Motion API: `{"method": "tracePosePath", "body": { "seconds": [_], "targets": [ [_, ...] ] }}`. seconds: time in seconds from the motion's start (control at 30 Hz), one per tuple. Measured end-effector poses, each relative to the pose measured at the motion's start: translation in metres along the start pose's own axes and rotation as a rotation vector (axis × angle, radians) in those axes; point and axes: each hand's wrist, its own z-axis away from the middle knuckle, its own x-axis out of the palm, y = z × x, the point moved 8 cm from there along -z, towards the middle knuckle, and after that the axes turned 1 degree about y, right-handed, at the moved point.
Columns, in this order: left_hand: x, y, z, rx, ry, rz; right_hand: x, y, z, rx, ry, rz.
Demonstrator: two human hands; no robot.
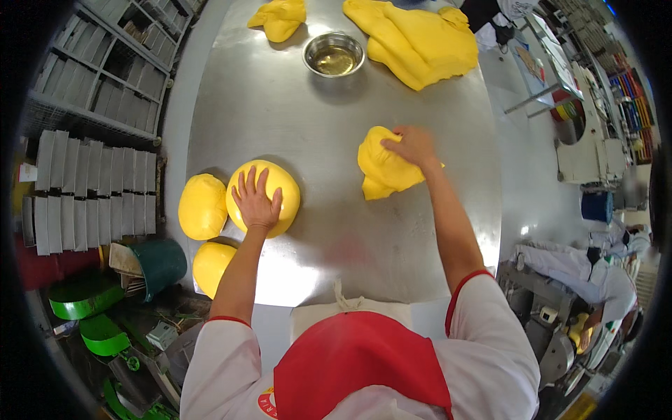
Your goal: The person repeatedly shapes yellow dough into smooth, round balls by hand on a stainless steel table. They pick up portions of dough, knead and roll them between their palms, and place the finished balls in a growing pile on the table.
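Observation:
My left hand point(256, 200) rests palm down, fingers spread, on a smooth, glossy round of yellow dough point(286, 194). Two more dough rounds lie close by: one point(202, 207) to its left, another point(210, 268) nearer me, partly covered by my left forearm. Over on the right, my right hand point(416, 146) grips the upper right edge of a rough, folded piece of yellow dough point(386, 170) that touches the steel tabletop. Its fingertips press into the dough; part of the piece is hidden behind the hand and wrist.
On the steel table point(325, 136) stands a metal bowl point(334, 54) of yellowish liquid. A large dough mass point(420, 44) and a smaller piece point(278, 20) lie at the far end. Stacked metal pans point(94, 191) and a green bin point(160, 268) are at left; a co-worker point(604, 283) stands at right.

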Motion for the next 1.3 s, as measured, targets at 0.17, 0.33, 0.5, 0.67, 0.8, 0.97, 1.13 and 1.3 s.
{"method": "tracePosePath", "body": {
  "seconds": [0.17,0.33,0.5,0.67,0.8,0.97,1.13,1.3],
  "targets": [
    [0.006,-0.008,0.005,0.013,0.025,0.018,0.031,-0.093,0.207,-0.296,0.192,0.043],
    [0.011,-0.007,0.008,0.063,0.070,0.022,0.142,-0.095,0.368,-0.151,-0.102,-0.265],
    [0.014,-0.007,0.011,0.064,0.067,0.061,0.155,-0.057,0.446,0.195,0.134,-0.592],
    [0.018,-0.025,0.012,0.070,0.031,0.193,0.098,-0.048,0.422,0.187,0.495,-0.286],
    [0.013,-0.061,0.044,-0.169,-0.092,0.932,0.115,-0.057,0.368,0.166,0.365,-0.083],
    [-0.023,-0.068,0.169,-0.451,-0.224,1.649,0.148,-0.026,0.313,0.273,0.054,-0.412],
    [0.023,0.030,0.336,-0.719,-0.890,1.799,0.142,-0.016,0.289,0.337,-0.022,-0.234],
    [-0.021,0.112,0.351,-0.688,-1.037,1.819,0.143,-0.052,0.321,0.294,-0.005,-0.298]
  ]
}}
